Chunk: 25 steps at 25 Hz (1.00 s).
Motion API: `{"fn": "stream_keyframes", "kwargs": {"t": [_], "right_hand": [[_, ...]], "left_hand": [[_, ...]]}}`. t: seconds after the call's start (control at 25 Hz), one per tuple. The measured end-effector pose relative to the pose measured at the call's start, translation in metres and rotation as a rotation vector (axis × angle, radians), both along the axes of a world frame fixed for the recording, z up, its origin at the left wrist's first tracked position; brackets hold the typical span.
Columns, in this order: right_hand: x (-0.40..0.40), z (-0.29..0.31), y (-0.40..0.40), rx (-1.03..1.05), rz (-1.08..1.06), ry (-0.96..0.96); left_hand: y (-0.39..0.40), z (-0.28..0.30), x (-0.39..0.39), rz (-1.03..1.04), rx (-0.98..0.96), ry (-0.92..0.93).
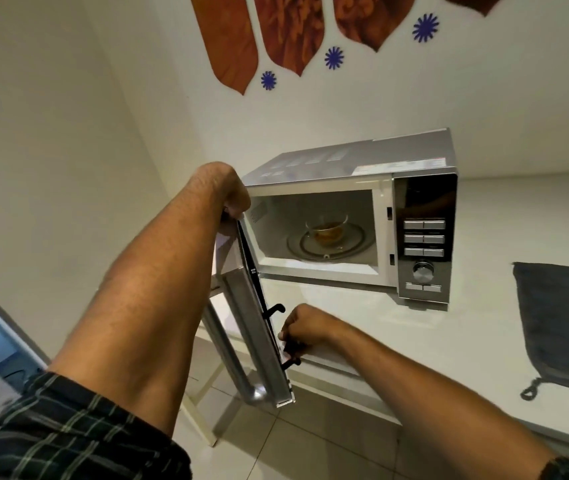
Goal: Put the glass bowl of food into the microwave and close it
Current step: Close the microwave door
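Observation:
The silver microwave stands on a white counter with its door swung wide open to the left. Inside, the glass bowl of food rests on the round glass turntable; brownish food shows through it. My left hand grips the top edge of the door near the hinge. My right hand holds the door's free edge lower down, fingers around the black latch hooks. Both arms reach in from the bottom of the view.
The microwave's control panel with buttons and a dial is at its right. A dark grey cloth lies on the white counter at right. Tiled floor and a white table leg show below the door.

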State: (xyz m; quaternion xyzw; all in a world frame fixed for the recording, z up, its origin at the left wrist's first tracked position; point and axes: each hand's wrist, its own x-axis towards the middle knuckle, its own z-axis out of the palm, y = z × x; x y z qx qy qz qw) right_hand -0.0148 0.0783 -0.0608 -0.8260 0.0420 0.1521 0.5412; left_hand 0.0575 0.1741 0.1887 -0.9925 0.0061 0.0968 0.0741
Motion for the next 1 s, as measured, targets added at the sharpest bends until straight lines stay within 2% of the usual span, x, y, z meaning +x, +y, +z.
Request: {"fn": "stream_keyframes", "kwargs": {"t": [0.12,0.28,0.36,0.52,0.64,0.76,0.92,1.0], "right_hand": [[-0.005,0.049,-0.034,-0.252,-0.080,-0.265],[-0.029,0.133,-0.068,-0.129,-0.293,-0.736],[-0.043,0.167,-0.078,-0.175,-0.225,-0.881],[-0.050,0.190,-0.082,-0.537,-0.069,-0.788],[-0.043,0.181,-0.093,-0.820,-0.101,-0.790],[-0.038,0.169,-0.113,-0.847,-0.153,-0.820],[-0.028,0.160,-0.128,-0.848,-0.152,-0.861],[-0.029,0.161,-0.133,-0.887,-0.136,-0.897]], "left_hand": [[-0.008,-0.003,0.000,-0.128,0.053,-0.017],[-0.021,-0.016,0.005,-0.189,-0.163,-0.055],[-0.030,-0.024,0.006,-0.229,-0.291,-0.035],[-0.051,-0.041,0.011,-0.366,-0.387,-0.080],[-0.069,-0.068,0.012,-0.233,-0.583,-0.268],[-0.086,-0.097,0.004,-0.226,-0.882,-0.554],[-0.106,-0.129,-0.023,-0.500,-1.223,-0.947],[-0.117,-0.138,-0.032,-0.522,-1.313,-1.029]]}}
